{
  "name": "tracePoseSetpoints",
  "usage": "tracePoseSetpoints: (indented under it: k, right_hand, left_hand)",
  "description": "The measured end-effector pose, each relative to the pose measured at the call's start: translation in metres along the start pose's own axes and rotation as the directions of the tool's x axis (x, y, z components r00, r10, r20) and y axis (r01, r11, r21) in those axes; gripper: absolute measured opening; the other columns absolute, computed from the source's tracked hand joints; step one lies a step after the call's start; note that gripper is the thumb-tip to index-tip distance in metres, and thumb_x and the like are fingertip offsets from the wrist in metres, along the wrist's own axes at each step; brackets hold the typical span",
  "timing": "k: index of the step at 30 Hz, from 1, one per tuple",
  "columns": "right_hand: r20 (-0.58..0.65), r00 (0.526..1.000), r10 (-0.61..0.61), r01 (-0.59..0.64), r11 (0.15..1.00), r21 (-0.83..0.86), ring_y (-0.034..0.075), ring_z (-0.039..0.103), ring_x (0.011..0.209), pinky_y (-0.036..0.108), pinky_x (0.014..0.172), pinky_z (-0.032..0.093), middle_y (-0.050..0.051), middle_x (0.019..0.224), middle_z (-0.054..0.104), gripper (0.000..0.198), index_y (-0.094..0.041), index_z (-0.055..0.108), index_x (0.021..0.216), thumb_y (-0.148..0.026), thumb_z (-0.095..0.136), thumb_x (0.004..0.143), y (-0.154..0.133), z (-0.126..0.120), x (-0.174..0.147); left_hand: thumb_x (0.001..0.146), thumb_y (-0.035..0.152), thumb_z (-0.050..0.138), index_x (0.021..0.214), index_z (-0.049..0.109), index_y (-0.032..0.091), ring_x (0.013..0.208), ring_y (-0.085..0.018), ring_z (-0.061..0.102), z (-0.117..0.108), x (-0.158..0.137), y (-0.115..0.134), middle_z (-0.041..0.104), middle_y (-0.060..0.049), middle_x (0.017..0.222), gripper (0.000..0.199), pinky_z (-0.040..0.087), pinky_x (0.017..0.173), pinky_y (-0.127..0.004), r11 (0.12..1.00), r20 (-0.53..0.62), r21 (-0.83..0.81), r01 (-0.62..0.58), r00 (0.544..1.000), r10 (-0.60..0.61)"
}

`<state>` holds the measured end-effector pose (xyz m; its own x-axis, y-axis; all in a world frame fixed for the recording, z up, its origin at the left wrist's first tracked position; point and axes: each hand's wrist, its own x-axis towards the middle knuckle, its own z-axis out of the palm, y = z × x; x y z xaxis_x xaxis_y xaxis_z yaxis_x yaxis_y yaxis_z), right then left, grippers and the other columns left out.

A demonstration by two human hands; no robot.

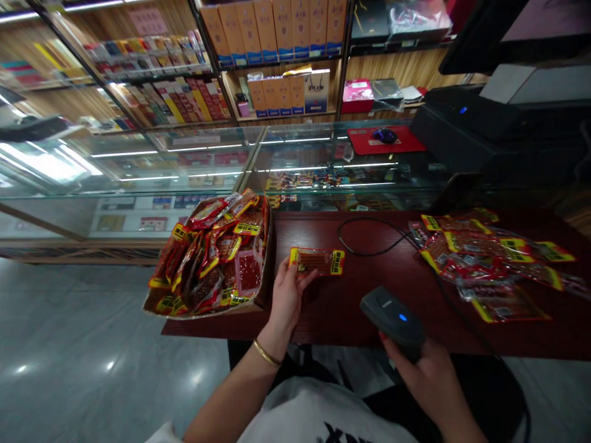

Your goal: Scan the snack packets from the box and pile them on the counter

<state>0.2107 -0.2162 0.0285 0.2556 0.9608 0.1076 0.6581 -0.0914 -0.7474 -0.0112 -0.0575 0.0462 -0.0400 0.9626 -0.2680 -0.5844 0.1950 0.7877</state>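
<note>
Between the fingers and thumb of my left hand (287, 294) is a snack packet (321, 261), clear with yellow and red ends and brown sticks inside. It is held just over the dark red-brown table (323, 317). My right hand (429, 375) is wrapped round the handle of a dark grey barcode scanner (392, 317) with a blue light on top; its head points up and left, towards the packet. Left of my left hand stands an open cardboard box (269, 261) heaped with similar packets (221, 249). A loose pile of packets (480, 246) lies on the table at the right.
A black cable (364, 252) loops across the table. Behind it runs a glass display case (184, 166), with a mouse (385, 135) on a red mat (362, 141) on top. Dark machines (484, 135) and a monitor (484, 37) stand at the right. Stocked shelves (281, 61) line the wall.
</note>
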Motion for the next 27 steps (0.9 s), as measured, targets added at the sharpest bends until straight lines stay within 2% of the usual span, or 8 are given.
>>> tracePoseSetpoints:
  k: [4,9,11,13,15,20,23,27]
  right_hand:
    - [0.004,0.999,0.032,-0.032,0.999,0.0,0.03,0.08,0.085,0.035,0.078,0.061,0.009,0.09,0.083,0.035,-0.02,0.08,0.096,-0.05,0.064,0.088,0.001,-0.001,0.001]
    - [0.021,0.998,0.058,-0.058,0.998,0.033,0.029,0.079,0.087,0.034,0.078,0.061,0.009,0.092,0.083,0.035,-0.02,0.079,0.097,-0.05,0.065,0.088,0.0,0.001,0.002]
    - [0.023,0.998,0.054,-0.054,0.998,0.038,0.029,0.079,0.087,0.034,0.078,0.061,0.009,0.092,0.083,0.035,-0.02,0.079,0.096,-0.051,0.065,0.088,-0.001,0.002,0.003]
    - [0.022,0.999,0.044,-0.045,0.998,0.034,0.029,0.079,0.086,0.034,0.076,0.061,0.009,0.091,0.083,0.034,-0.021,0.079,0.094,-0.051,0.064,0.088,-0.003,0.002,0.005]
    - [0.031,0.999,0.032,-0.033,0.999,0.033,0.029,0.079,0.085,0.034,0.075,0.06,0.009,0.091,0.083,0.033,-0.021,0.079,0.093,-0.05,0.064,0.088,-0.005,0.002,0.006]
    - [0.057,0.998,0.002,-0.003,1.0,0.021,0.028,0.079,0.085,0.033,0.077,0.06,0.009,0.09,0.083,0.03,-0.021,0.079,0.095,-0.046,0.064,0.09,-0.009,0.003,0.007]
    - [0.085,0.996,-0.009,0.008,1.0,0.004,0.029,0.079,0.086,0.034,0.078,0.06,0.01,0.091,0.082,0.031,-0.021,0.079,0.095,-0.046,0.063,0.089,-0.01,0.008,0.009]
    - [0.169,0.986,-0.006,0.007,1.0,0.0,0.029,0.078,0.09,0.035,0.082,0.059,0.01,0.096,0.082,0.031,-0.02,0.079,0.099,-0.045,0.062,0.09,-0.012,0.014,0.01]
  left_hand:
    - [0.073,0.02,0.081,0.114,0.072,0.019,0.11,-0.024,0.069,-0.015,0.005,-0.009,0.075,-0.007,0.114,0.042,0.052,0.106,-0.047,0.988,0.11,0.156,-0.009,0.994,-0.008]
    - [0.071,0.017,0.076,0.081,0.081,0.018,0.134,-0.031,0.057,-0.036,0.017,-0.009,0.06,-0.013,0.147,0.011,0.046,0.111,-0.042,0.856,0.309,0.452,-0.251,0.944,0.113]
    - [0.073,0.015,0.069,0.077,0.081,0.018,0.128,-0.029,0.062,-0.046,0.023,-0.01,0.065,-0.012,0.14,0.013,0.049,0.106,-0.04,0.792,0.387,0.537,-0.289,0.919,0.073]
    - [0.075,0.014,0.06,0.082,0.081,0.019,0.106,-0.025,0.071,-0.054,0.028,-0.01,0.077,-0.01,0.113,0.023,0.053,0.097,-0.038,0.74,0.432,0.611,-0.279,0.902,-0.017]
    - [0.075,0.012,0.052,0.088,0.081,0.019,0.094,-0.022,0.073,-0.06,0.032,-0.007,0.079,-0.007,0.095,0.033,0.054,0.093,-0.037,0.709,0.469,0.65,-0.273,0.879,-0.091]
    - [0.074,0.014,0.054,0.114,0.078,0.021,0.127,-0.028,0.062,-0.061,0.033,0.005,0.07,-0.007,0.133,0.047,0.044,0.111,-0.04,0.708,0.595,0.623,-0.332,0.789,-0.153]
    - [0.081,0.019,0.061,0.127,0.071,0.019,0.128,-0.028,0.061,-0.055,0.028,0.003,0.068,-0.01,0.136,0.047,0.044,0.112,-0.04,0.668,0.549,0.663,-0.338,0.826,-0.127]
    - [0.075,0.015,0.07,0.15,0.045,0.018,0.116,-0.024,0.068,-0.048,0.022,-0.006,0.067,-0.014,0.135,0.079,0.053,0.1,-0.035,0.746,0.475,0.613,-0.26,0.876,-0.085]
